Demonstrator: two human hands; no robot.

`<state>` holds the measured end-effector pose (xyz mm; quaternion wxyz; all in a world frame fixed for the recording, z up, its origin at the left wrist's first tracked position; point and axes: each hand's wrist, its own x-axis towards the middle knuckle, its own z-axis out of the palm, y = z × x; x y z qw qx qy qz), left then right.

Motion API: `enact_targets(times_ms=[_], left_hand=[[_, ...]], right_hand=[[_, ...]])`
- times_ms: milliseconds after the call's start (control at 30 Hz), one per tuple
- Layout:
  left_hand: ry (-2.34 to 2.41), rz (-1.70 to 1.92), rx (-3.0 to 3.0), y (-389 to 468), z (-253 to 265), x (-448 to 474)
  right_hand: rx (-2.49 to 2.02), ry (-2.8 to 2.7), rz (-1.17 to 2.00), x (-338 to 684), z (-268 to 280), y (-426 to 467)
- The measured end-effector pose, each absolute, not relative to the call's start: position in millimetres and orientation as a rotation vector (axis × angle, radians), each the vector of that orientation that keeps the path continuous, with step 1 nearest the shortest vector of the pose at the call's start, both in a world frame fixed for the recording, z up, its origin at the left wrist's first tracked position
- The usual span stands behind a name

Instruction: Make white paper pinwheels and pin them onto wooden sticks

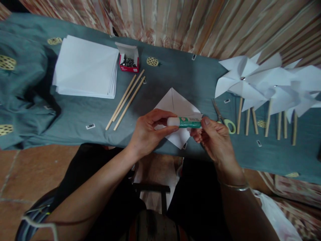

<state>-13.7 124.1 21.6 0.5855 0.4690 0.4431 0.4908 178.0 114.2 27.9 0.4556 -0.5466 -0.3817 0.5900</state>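
A glue stick with a green label and a white cap lies level between my two hands. The fingers of my left hand pinch its white cap end. At the other end, my right hand grips the green base between thumb and fingers. Beneath them a white paper square rests on the cloth, turned like a diamond, with a dark line running from its far corner; my hands and the glue stick cover its middle.
A stack of white paper, a red box of small metal pieces and three wooden sticks lie to the left. Green-handled scissors and several paper pinwheels on sticks are at the right. A teal cloth covers the table.
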Motion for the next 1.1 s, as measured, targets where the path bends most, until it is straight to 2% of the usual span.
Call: enact_targets(times_ms=[467, 1100], left_hand=[[0.983, 1.149, 0.853, 122.5, 23.3, -11.9], [1.012, 1.146, 0.862, 120.1, 18.8, -21.1]], right_hand=[[-1.280, -0.925, 1.441, 175.3, 28.7, 114.0], [-1.227, -0.867, 1.497, 167.0, 25.8, 106.4]])
